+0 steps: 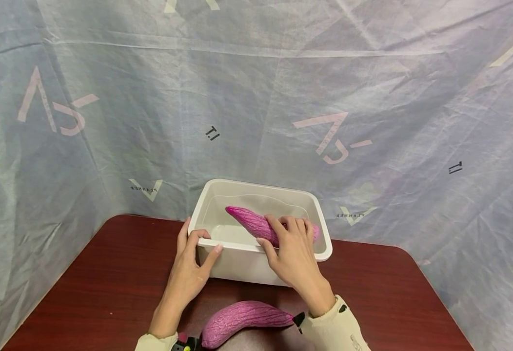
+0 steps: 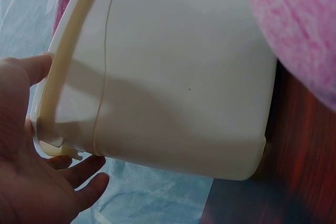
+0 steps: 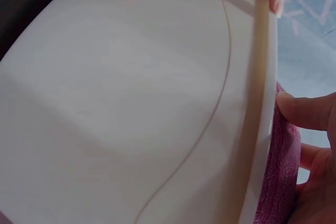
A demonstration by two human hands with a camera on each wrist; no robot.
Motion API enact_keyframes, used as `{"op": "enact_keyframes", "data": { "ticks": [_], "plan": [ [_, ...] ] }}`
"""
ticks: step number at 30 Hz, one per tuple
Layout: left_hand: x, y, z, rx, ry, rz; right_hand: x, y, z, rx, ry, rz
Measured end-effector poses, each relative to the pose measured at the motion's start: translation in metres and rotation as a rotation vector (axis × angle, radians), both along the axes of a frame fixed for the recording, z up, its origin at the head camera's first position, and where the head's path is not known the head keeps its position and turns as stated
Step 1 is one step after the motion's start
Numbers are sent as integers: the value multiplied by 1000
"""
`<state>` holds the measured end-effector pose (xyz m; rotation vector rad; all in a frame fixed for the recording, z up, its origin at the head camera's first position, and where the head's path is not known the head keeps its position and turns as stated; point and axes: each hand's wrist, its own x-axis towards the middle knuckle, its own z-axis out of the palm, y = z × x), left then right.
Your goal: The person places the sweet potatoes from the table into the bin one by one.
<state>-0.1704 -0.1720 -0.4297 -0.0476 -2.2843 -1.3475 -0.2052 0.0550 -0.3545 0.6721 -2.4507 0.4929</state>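
A white plastic tub (image 1: 243, 268) stands on the table. My left hand (image 1: 190, 273) holds its rim at the near left corner, thumb on the near side and fingers around the edge. My right hand (image 1: 295, 256) grips a long purple eggplant (image 1: 247, 221) within the tub's opening, close to the near rim. Its tapered end points to the far left, and the hand covers much of the other end. In the right wrist view the eggplant (image 3: 282, 166) shows just past the rim. A second curved purple eggplant (image 1: 247, 318) lies on the table in front of the tub, between my forearms.
The dark red wooden table (image 1: 107, 278) has rounded far corners. Grey-blue printed fabric (image 1: 247, 97) hangs behind it and on both sides, close behind the tub. A dark wrist device (image 1: 188, 343) sits at my left cuff, beside the lying eggplant.
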Motion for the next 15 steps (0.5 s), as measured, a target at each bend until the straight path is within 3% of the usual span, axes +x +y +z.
{"op": "enact_keyframes", "data": {
  "ticks": [15],
  "plan": [
    [-1,0,-1,3,3,1,-11,-5,-10,-9,-42,-8]
  ]
}}
